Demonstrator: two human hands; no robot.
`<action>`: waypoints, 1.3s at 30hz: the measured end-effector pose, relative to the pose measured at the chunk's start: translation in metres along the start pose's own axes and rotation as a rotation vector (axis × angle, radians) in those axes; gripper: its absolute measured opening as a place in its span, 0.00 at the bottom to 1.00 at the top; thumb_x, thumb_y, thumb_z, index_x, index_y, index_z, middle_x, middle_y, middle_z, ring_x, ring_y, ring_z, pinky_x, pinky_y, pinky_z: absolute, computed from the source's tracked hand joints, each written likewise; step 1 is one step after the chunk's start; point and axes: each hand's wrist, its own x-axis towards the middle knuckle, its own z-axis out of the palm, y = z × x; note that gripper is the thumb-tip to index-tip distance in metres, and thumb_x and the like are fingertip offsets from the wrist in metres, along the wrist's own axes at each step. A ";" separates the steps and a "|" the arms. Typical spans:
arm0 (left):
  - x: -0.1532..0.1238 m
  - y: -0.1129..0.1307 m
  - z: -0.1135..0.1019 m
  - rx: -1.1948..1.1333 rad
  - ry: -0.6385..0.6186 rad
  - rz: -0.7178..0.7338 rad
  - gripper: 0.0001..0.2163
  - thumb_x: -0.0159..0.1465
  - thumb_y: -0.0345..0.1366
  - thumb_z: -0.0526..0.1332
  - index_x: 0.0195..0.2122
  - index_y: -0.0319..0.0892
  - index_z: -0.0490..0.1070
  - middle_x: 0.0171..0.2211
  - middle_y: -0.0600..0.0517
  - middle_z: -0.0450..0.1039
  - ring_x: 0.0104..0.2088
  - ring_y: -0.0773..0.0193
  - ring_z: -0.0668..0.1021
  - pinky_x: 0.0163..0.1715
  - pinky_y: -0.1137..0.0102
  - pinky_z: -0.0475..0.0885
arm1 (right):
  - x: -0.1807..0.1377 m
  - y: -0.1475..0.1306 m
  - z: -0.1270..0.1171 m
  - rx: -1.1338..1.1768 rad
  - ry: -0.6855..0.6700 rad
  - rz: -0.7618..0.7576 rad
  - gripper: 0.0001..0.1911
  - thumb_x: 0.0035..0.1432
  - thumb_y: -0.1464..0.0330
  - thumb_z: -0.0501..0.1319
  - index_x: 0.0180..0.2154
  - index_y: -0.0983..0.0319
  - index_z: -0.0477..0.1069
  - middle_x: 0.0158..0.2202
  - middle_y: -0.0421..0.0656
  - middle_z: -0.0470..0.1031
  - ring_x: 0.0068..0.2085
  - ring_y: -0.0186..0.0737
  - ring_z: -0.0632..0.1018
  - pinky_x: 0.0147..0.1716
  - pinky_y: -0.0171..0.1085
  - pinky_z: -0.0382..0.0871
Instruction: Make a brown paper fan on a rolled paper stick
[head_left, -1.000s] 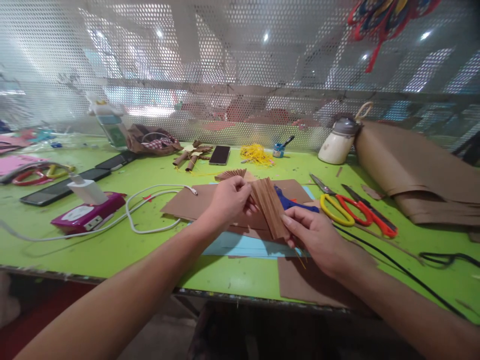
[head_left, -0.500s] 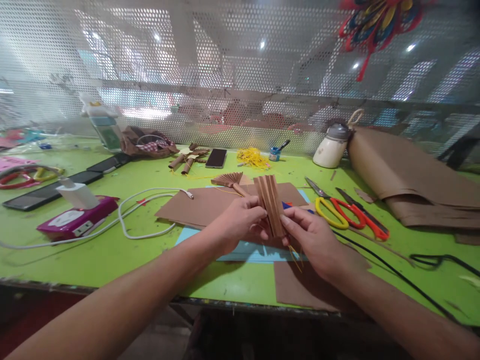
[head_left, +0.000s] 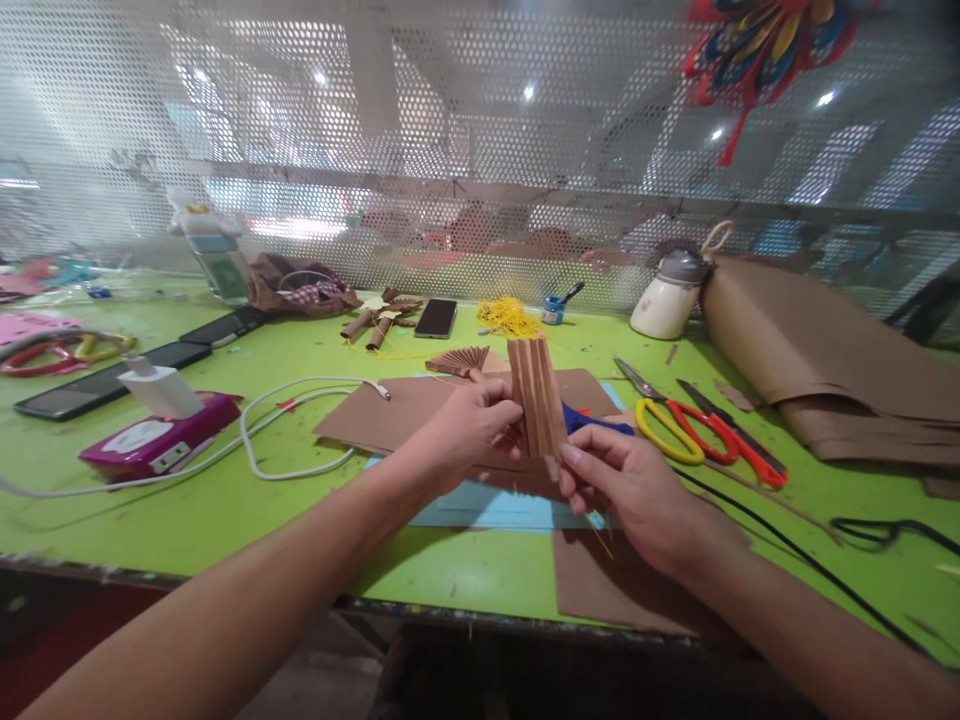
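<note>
Both hands hold a pleated strip of brown paper (head_left: 537,396) upright above the green table (head_left: 225,500). My left hand (head_left: 469,432) pinches its left side near the bottom. My right hand (head_left: 626,490) grips its lower end with thumb and fingers closed. Beneath the hands lie flat brown paper sheets (head_left: 405,410) and a light blue sheet (head_left: 487,508). A small finished paper fan (head_left: 457,360) lies just behind the strip.
Yellow-handled (head_left: 664,425) and orange-handled scissors (head_left: 731,430) lie to the right, beside a large roll of brown paper (head_left: 817,350) and a white jar (head_left: 666,295). On the left are a magenta box with charger and white cable (head_left: 157,435), and phones (head_left: 437,317). A perforated screen backs the table.
The pleated strip was tilted and partly spread a second ago; now it stands upright and gathered. My left hand slid down from its top to near its lower end.
</note>
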 end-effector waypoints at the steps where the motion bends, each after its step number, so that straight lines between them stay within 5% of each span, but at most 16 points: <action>1: 0.000 0.000 0.000 0.013 0.012 0.000 0.04 0.55 0.26 0.55 0.26 0.36 0.69 0.22 0.53 0.69 0.22 0.71 0.69 0.22 0.75 0.66 | 0.000 0.000 0.000 -0.002 0.004 0.000 0.13 0.58 0.61 0.61 0.28 0.63 0.66 0.23 0.36 0.71 0.22 0.28 0.69 0.24 0.31 0.62; 20: -0.003 0.001 -0.003 -0.140 -0.025 -0.030 0.03 0.55 0.29 0.58 0.25 0.38 0.64 0.21 0.55 0.65 0.23 0.71 0.69 0.23 0.75 0.65 | 0.000 -0.003 0.002 -0.016 0.026 -0.020 0.14 0.57 0.60 0.62 0.27 0.63 0.67 0.23 0.37 0.71 0.22 0.28 0.69 0.23 0.31 0.62; 39: -0.003 -0.005 -0.001 -0.195 -0.068 -0.064 0.10 0.55 0.35 0.65 0.33 0.33 0.74 0.30 0.50 0.72 0.30 0.70 0.71 0.30 0.74 0.69 | 0.004 -0.006 0.006 -0.043 0.059 -0.031 0.15 0.56 0.58 0.61 0.27 0.62 0.65 0.21 0.36 0.69 0.21 0.29 0.67 0.23 0.32 0.61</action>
